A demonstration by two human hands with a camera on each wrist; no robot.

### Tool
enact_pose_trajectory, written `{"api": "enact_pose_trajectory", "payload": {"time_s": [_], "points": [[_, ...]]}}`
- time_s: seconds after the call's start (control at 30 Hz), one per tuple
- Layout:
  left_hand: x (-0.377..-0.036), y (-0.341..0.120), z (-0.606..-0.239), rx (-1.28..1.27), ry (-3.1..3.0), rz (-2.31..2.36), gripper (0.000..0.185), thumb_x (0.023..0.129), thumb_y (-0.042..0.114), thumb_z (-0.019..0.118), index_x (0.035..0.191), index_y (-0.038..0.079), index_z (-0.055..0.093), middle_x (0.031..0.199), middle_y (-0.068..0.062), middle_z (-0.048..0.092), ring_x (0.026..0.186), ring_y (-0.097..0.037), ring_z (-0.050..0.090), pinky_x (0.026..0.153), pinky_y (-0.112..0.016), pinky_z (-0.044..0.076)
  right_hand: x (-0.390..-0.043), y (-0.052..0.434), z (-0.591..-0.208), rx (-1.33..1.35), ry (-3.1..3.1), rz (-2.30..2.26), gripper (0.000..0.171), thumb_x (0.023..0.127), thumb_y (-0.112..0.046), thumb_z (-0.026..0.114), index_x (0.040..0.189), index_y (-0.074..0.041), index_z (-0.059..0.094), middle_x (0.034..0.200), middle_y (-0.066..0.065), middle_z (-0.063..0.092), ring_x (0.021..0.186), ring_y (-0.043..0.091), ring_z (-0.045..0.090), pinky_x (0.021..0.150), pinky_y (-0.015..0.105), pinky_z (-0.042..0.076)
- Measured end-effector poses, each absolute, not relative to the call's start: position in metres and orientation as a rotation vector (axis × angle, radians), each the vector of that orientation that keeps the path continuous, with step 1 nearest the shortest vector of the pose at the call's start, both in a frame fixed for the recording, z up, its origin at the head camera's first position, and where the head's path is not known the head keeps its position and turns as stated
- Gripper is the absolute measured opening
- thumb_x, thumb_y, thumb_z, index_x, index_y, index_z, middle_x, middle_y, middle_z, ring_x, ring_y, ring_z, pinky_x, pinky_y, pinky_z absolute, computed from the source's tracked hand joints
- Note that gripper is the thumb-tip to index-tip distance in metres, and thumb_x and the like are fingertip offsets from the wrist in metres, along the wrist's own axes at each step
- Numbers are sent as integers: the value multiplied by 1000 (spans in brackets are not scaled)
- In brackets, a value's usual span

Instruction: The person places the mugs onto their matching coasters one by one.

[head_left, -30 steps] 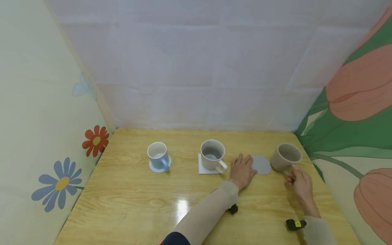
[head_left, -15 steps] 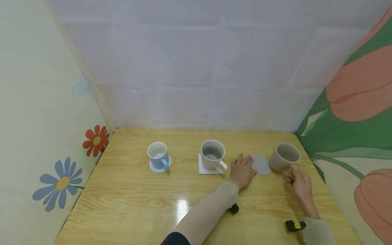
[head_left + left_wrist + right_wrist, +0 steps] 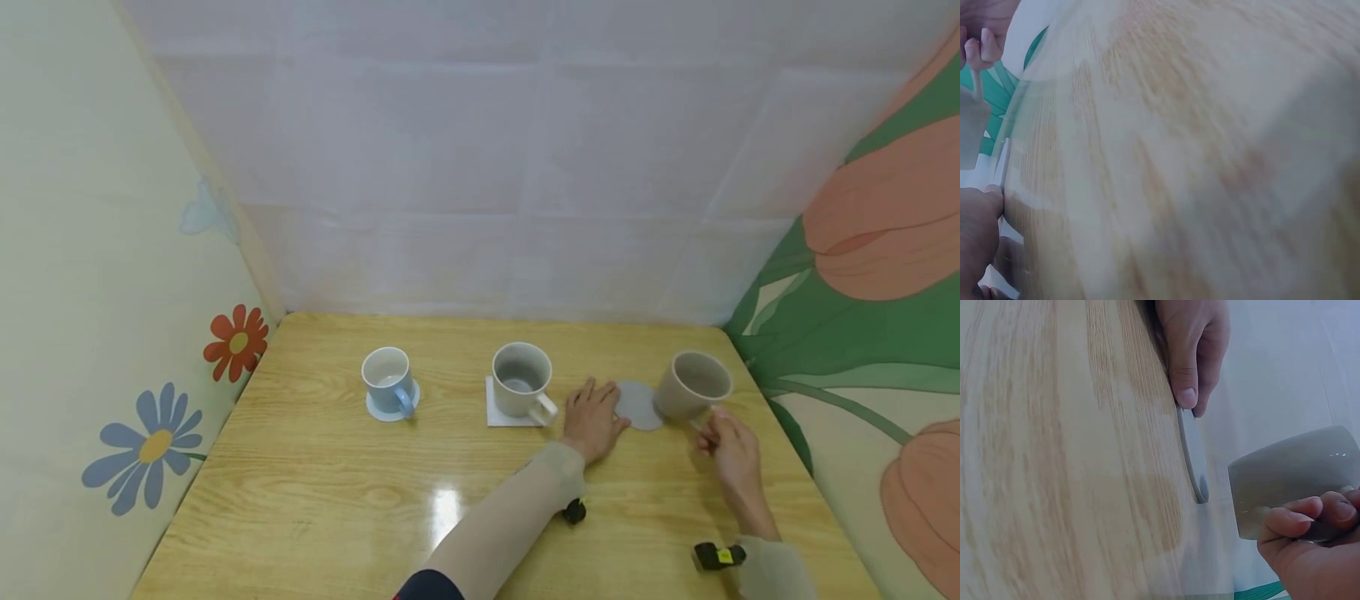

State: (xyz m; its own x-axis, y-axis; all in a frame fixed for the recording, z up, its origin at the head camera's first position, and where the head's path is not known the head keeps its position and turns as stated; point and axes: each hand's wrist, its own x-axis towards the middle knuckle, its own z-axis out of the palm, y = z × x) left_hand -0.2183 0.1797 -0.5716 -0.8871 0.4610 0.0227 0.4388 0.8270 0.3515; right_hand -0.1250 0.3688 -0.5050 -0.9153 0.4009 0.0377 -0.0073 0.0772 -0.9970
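In the head view my right hand [image 3: 735,454] pinches the handle of a grey-beige mug [image 3: 678,396] at the table's right. The right wrist view shows this mug [image 3: 1291,475] raised, with a gap under its base. Just left of it lies a round grey coaster [image 3: 639,407] on the table. My left hand [image 3: 595,421] rests at the coaster's left edge with its fingers extended, and its thumb [image 3: 1186,381] touches the coaster's rim. From the left wrist, the coaster [image 3: 1004,162] shows only as a thin edge beside the thumb.
A white mug [image 3: 517,387] stands on a square white coaster [image 3: 497,412] left of my left hand. Farther left, a blue-and-white mug [image 3: 386,383] sits on a round pale coaster [image 3: 375,414]. Walls with printed flowers flank the wooden table [image 3: 337,508].
The grey-beige mug and my right hand have shifted slightly left, closer to the round grey coaster. My left hand stays in place.
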Motion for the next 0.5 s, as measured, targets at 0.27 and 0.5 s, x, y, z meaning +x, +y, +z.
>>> {"api": "enact_pose_trajectory", "payload": {"time_s": [0.27, 0.5], "points": [[-218, 179, -572, 727, 2943, 570, 64, 107, 57, 55, 163, 30, 44, 172, 15, 36, 164, -20, 26, 132, -40, 27, -128, 363, -504, -409, -2067, 1943, 45, 116, -24, 43, 80, 1, 50, 71, -6, 56, 64, 7, 57, 54, 22, 47], [-217, 180, -571, 728, 2965, 563, 63, 107, 57, 56, 162, 30, 45, 171, 15, 38, 163, -20, 28, 131, -40, 28, -131, 359, -503, -412, -2029, 2008, 43, 116, -23, 44, 80, -1, 50, 71, -6, 55, 65, 7, 56, 55, 22, 46]]}}
